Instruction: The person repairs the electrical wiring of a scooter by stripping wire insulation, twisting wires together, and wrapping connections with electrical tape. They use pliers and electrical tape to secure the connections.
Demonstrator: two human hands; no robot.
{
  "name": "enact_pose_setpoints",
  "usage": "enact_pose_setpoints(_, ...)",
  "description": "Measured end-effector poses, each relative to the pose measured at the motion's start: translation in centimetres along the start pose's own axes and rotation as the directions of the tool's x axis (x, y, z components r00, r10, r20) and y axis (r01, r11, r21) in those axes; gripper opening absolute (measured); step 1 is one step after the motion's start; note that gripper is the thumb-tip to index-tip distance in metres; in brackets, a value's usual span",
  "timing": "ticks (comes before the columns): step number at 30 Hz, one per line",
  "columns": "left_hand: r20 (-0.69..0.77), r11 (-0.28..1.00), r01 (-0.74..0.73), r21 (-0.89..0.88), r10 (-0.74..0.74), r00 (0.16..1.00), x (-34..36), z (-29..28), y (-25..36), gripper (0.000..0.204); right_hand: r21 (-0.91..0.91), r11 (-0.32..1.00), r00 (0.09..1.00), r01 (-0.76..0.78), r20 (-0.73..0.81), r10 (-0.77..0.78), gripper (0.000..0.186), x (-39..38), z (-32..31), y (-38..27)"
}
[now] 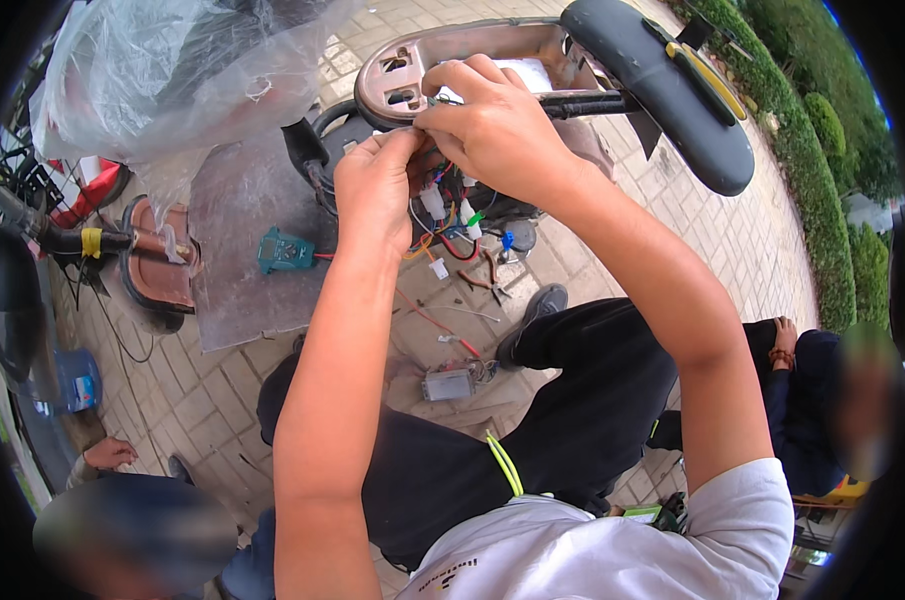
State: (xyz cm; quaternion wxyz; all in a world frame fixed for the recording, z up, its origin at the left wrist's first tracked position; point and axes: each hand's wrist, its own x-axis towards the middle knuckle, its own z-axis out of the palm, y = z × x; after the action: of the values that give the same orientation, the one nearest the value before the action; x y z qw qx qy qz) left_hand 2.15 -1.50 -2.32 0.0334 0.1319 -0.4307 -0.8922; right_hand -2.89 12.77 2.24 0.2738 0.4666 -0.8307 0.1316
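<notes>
Side by side, my left hand (374, 178) and my right hand (497, 125) meet at the opened frame of a scooter (377, 85). Fingers of both are pinched together, and whatever lies between them is too small or hidden to name. Right below hangs a bundle of coloured wires with white connectors (432, 203), one carrying a green piece. A loose white plug (438, 268) dangles at its lower end. The long black seat (662, 80) is tipped up to the right, with a yellow-and-black tool (707, 80) lying on it.
A teal multimeter (285, 250) rests on the brown floorboard (237, 290). Pliers (489, 278) and a silver box with wires (448, 384) lie on the paving. Clear plastic sheeting (192, 75) covers the upper left. One person (132, 530) is at lower left, another (812, 390) at right.
</notes>
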Motion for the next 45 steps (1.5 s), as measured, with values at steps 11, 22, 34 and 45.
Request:
enact_pose_setpoints(11,0.271,0.366,-0.509,0.779,0.535,0.800,-0.1,-0.7,0.1,0.020,0.069,0.994,0.996,-0.084,0.020,0.083,0.013,0.0,0.2,0.4)
enact_pose_setpoints(22,0.198,0.987,0.135,0.089,-0.150,0.969,1.3,-1.5,1.2,0.009,0.192,0.953,0.968,-0.233,-0.047,0.246,0.015,-1.3,-0.4,-1.2)
enact_pose_setpoints(34,0.257,0.985,0.138,0.104,-0.160,0.953,0.7,-1.6,1.5,0.011,0.319,0.913,0.928,-0.255,-0.185,0.324,0.010,-0.7,0.2,-1.5)
enact_pose_setpoints(45,0.225,0.636,-0.478,0.606,0.439,0.870,-1.3,0.7,-0.1,0.015,0.322,0.857,0.908,-0.402,0.022,0.418,0.011,-0.7,-1.0,-1.4)
